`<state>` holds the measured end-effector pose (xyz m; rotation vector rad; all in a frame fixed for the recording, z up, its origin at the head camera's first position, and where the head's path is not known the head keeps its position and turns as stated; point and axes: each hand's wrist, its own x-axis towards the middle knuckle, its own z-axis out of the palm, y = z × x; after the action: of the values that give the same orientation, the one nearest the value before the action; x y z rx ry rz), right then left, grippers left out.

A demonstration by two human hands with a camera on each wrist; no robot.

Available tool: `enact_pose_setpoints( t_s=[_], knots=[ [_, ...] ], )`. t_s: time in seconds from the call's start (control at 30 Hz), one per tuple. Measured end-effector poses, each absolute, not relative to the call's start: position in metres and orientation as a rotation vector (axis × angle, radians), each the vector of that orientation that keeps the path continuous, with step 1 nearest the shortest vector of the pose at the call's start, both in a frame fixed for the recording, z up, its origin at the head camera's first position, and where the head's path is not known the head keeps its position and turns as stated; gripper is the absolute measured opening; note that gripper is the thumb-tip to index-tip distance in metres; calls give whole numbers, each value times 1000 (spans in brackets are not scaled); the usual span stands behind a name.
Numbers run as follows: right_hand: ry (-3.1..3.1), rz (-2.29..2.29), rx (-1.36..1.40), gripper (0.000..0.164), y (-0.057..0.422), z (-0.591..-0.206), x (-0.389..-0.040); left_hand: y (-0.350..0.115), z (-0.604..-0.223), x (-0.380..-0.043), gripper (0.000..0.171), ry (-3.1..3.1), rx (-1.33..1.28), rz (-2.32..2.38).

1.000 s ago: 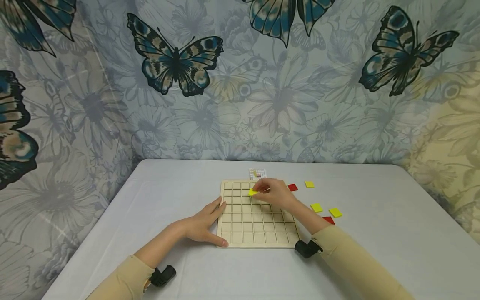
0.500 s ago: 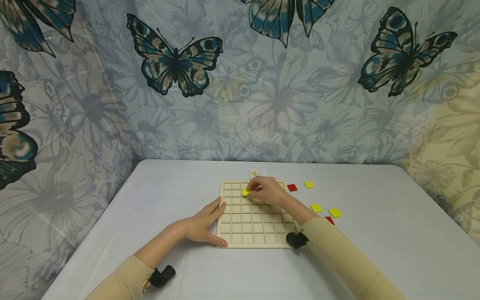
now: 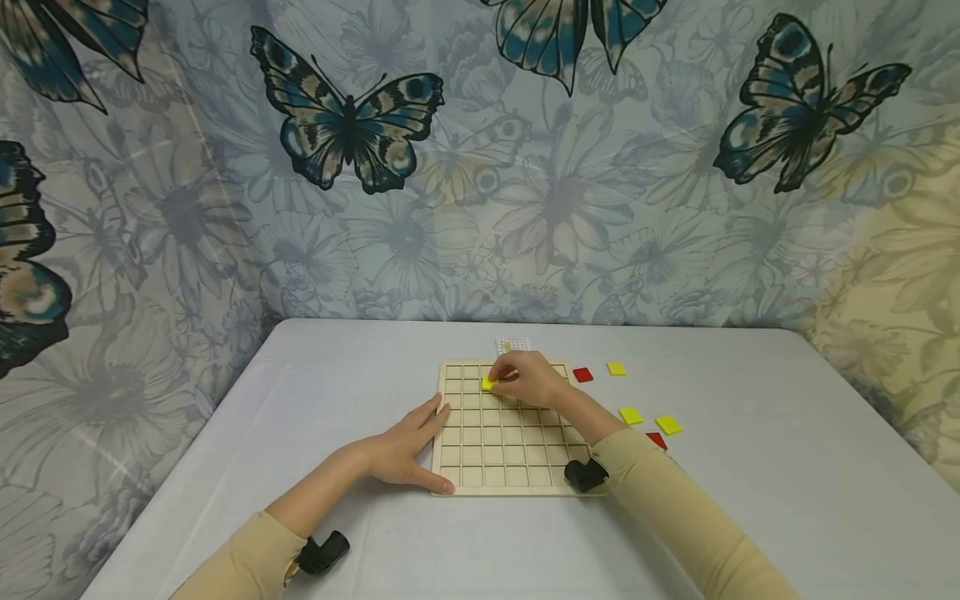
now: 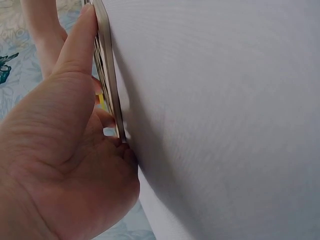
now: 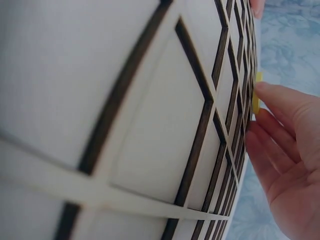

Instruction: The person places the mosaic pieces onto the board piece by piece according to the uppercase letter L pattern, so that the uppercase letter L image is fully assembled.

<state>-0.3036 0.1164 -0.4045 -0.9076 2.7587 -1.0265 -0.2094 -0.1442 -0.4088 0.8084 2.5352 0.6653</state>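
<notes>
A wooden grid board (image 3: 495, 457) lies flat on the white table, its squares divided by raised strips. My right hand (image 3: 528, 379) is over the far part of the board and pinches a yellow square tile (image 3: 487, 384) between thumb and fingers. In the right wrist view the yellow tile (image 5: 257, 94) is right at the board's surface, under the fingertips of the right hand (image 5: 290, 145). My left hand (image 3: 408, 446) rests along the board's left edge, thumb at the near corner and fingers spread. The left wrist view shows that hand (image 4: 75, 135) against the board's side (image 4: 107, 65).
Right of the board lie several loose tiles: a red one (image 3: 582, 375), a yellow one (image 3: 617, 368), more yellow ones (image 3: 631, 415) and a red one (image 3: 657, 440) partly behind the right sleeve. Behind the board is a small printed grid card (image 3: 513, 344). A butterfly-patterned wall (image 3: 480, 250) stands behind the table.
My right hand has moved left over the board with the yellow tile, uncovering more of the board's right part. The left hand has stayed at the board's edge.
</notes>
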Motion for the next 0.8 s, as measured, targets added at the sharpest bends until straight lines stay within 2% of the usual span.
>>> enact_pose_setpoints(
  t_s=[0.8],
  knots=[
    [2724, -1084, -917, 15, 118, -406, -300, -144, -409, -208, 114, 2533, 815, 684]
  ],
)
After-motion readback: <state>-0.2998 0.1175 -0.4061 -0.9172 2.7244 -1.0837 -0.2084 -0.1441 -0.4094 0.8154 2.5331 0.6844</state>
